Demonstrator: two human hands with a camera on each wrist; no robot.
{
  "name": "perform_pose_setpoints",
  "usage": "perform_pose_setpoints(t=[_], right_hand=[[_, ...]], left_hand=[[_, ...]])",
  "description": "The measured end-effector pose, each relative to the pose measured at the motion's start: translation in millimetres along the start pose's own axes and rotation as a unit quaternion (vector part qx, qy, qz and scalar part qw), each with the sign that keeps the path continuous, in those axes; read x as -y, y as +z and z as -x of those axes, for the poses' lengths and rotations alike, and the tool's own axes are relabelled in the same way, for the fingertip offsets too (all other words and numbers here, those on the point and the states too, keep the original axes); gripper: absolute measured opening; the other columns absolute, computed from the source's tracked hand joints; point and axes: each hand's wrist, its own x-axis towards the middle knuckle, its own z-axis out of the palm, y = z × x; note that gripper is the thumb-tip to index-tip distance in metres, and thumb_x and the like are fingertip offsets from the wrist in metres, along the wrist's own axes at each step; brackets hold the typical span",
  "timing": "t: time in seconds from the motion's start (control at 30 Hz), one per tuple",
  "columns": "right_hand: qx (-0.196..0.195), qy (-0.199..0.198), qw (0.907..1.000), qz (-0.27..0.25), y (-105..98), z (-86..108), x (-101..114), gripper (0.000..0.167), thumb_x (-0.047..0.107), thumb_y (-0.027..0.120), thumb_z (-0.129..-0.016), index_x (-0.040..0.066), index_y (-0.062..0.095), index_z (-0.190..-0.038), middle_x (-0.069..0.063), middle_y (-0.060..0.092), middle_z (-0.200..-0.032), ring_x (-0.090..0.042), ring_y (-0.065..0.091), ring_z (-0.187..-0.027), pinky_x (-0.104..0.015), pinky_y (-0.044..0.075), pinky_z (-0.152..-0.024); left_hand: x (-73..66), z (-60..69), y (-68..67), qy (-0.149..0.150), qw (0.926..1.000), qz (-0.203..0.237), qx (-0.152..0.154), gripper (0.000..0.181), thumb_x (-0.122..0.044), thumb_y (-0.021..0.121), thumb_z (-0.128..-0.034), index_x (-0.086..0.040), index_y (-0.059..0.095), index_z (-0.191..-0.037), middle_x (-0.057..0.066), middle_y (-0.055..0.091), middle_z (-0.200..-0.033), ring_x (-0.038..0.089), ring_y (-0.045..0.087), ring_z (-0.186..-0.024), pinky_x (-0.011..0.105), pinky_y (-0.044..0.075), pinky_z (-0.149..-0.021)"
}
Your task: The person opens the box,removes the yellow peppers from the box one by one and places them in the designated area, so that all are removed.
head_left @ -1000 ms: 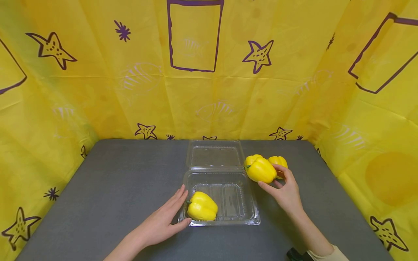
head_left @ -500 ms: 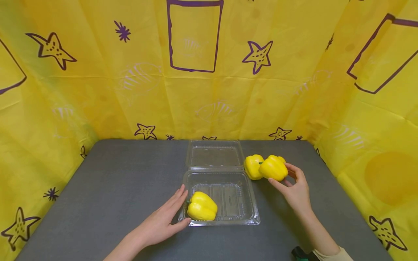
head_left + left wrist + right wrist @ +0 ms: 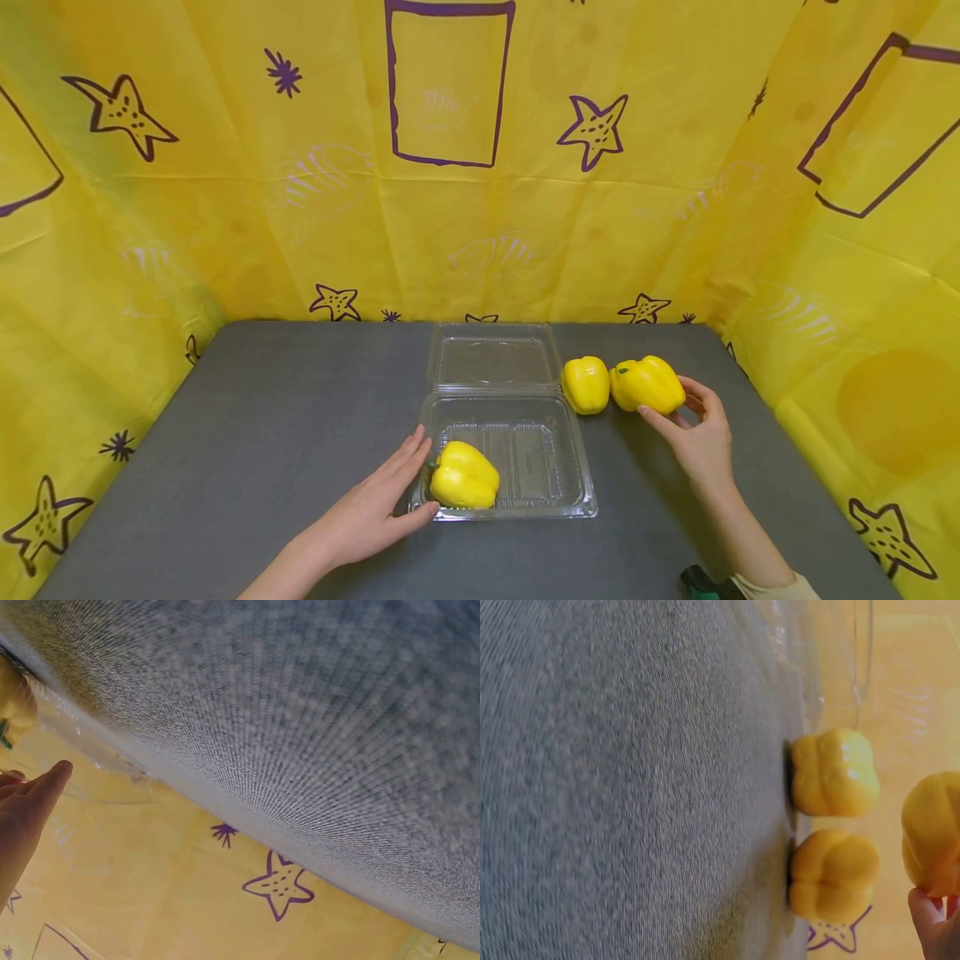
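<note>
My right hand [image 3: 699, 429] pinches a yellow bell pepper [image 3: 658, 383] between thumb and fingers. In the right wrist view this bell pepper [image 3: 932, 832] is held clear of the table, while two more bell peppers [image 3: 835, 772] rest on it. From the head, the held one mostly hides the bell pepper behind it; another bell pepper [image 3: 586, 385] sits just left. A clear plastic clamshell container [image 3: 528, 510] lies unfolded, with one bell pepper [image 3: 465, 475] in its near left part. My left hand [image 3: 375, 504], fingers extended, rests at the container's left edge.
The container's lid [image 3: 491, 332] lies flat behind its base. A grey cloth covers the table [image 3: 285, 400]. Yellow patterned fabric [image 3: 465, 242] hangs behind the table and along both sides. A dark strap [image 3: 705, 583] shows at my right wrist.
My right hand has moved right with the held bell pepper, from in front of the left bell pepper to in front of the right one. My left hand has stayed put.
</note>
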Motion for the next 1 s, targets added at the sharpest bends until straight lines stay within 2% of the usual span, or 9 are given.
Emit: perform_pose_setpoints(t=[0.2,0.33,0.57,1.0], right_hand=[[-0.011,0.027,0.9996,0.004,-7,-2.4,3,0.075,0.022,0.085,-0.077,0.008,0.045,-0.139,0.001,0.045,-0.131,-0.013,0.043,-0.115,-0.009,0.047,-0.082],[-0.020,0.032,0.9993,0.003,-11,-4.3,0,0.075,0.025,0.085,-0.076,0.010,0.046,-0.138,0.003,0.046,-0.129,-0.011,0.043,-0.113,-0.008,0.046,-0.080],[-0.042,0.033,0.9985,-0.011,-17,-7.6,-2,0.072,0.020,0.086,-0.075,0.009,0.048,-0.136,0.006,0.047,-0.125,-0.010,0.044,-0.111,-0.008,0.047,-0.080],[-0.053,0.059,0.9968,-0.012,-27,-12.6,-3,0.074,0.022,0.086,-0.075,0.013,0.048,-0.137,0.008,0.046,-0.125,-0.010,0.043,-0.111,-0.007,0.046,-0.078]], left_hand=[[0.3,0.0,-0.1,-0.002,1.0000,-0.001,0.004,0.086,-0.060,0.057,-0.0905,-0.015,0.025,-0.156,-0.002,0.012,-0.162,0.020,0.019,-0.146,0.054,0.034,-0.107],[0.0,0.0,-0.5,-0.005,1.0000,0.001,0.007,0.086,-0.060,0.057,-0.0904,-0.015,0.025,-0.156,-0.002,0.011,-0.162,0.020,0.019,-0.146,0.054,0.034,-0.107],[-0.5,0.2,-0.8,-0.004,1.0000,-0.001,0.005,0.086,-0.060,0.057,-0.0903,-0.014,0.026,-0.155,-0.002,0.012,-0.162,0.020,0.020,-0.146,0.054,0.034,-0.107],[-0.5,-0.6,-0.8,-0.010,0.9999,0.000,0.012,0.086,-0.061,0.057,-0.0897,-0.014,0.026,-0.155,-0.002,0.012,-0.162,0.022,0.020,-0.146,0.054,0.034,-0.107]])
